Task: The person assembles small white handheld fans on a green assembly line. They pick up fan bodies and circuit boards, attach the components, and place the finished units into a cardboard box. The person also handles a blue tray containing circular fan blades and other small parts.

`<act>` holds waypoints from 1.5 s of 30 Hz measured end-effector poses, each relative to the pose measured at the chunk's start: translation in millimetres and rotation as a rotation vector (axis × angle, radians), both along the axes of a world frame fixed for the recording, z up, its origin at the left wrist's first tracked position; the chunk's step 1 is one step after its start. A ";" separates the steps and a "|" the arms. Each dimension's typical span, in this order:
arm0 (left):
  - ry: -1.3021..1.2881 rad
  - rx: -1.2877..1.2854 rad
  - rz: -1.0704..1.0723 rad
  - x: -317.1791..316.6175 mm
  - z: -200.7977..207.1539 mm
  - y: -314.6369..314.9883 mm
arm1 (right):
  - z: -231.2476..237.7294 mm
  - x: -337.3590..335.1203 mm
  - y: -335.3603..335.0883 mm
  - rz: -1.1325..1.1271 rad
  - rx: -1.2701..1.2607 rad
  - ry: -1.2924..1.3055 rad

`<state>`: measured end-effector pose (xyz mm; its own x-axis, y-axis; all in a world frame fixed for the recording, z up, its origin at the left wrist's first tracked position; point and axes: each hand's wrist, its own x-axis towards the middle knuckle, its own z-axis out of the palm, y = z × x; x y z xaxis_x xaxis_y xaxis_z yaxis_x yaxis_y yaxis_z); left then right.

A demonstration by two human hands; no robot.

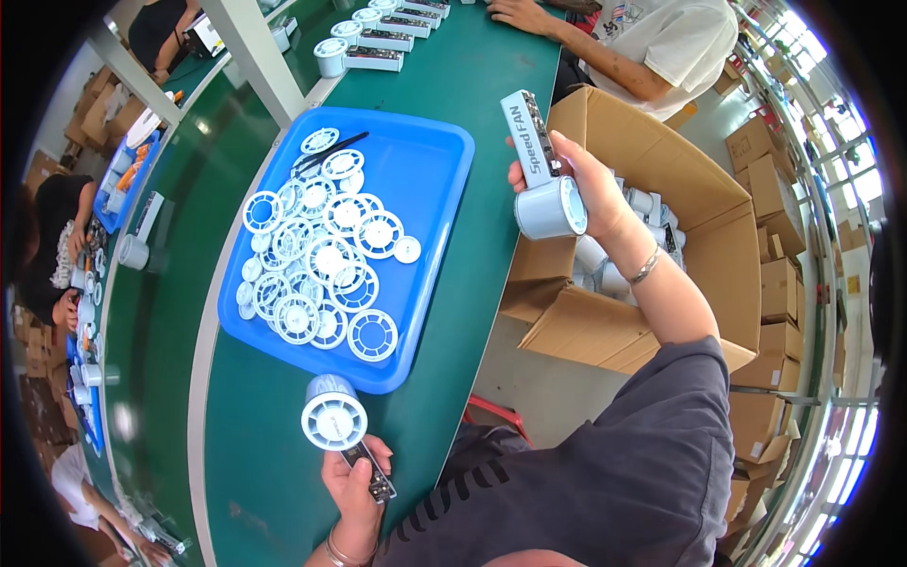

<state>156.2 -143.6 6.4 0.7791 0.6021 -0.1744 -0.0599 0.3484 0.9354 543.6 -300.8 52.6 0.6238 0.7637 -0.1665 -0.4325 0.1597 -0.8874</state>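
Low on the green bench, my left hand (357,484) grips a pale-blue handheld fan (334,422) by its handle. A white slotted grille covers that fan's round head, and circuit parts show along the open handle. Raised at the right by the cardboard box (710,248), my right hand (595,184) is closed round a second fan body (546,210). Its handle points up with circuit parts exposed, and its round head has an open rim facing right. Between my hands lies a blue tray (430,175) holding several white round grilles (375,233), small caps (407,249) and a black stick-like tool (335,151).
The box beside the bench contains several fan bodies (652,210). More fan bodies (376,49) stand in a row at the far end. A co-worker's arm (619,71) rests there. A metal post (248,57) rises behind the tray; a green belt (156,378) runs left.
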 end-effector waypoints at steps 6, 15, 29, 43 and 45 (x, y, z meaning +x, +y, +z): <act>0.008 -0.004 -0.003 -2.4 -0.6 0.5 | 2.3 -6.6 2.2 -0.065 -0.130 -0.122; 0.011 -0.014 0.007 -2.2 -0.4 1.4 | 3.3 -7.3 3.2 -0.104 -0.131 -0.210; 0.006 0.002 -0.012 0.7 -0.1 -2.2 | -7.4 17.3 13.2 -0.250 -0.403 -0.211; -0.014 -0.070 -0.060 1.8 3.4 2.2 | -25.2 190.8 107.2 -0.334 -1.191 -0.971; -0.009 -0.074 -0.043 -0.1 2.8 2.5 | -0.3 170.8 115.7 -0.255 -1.391 -1.121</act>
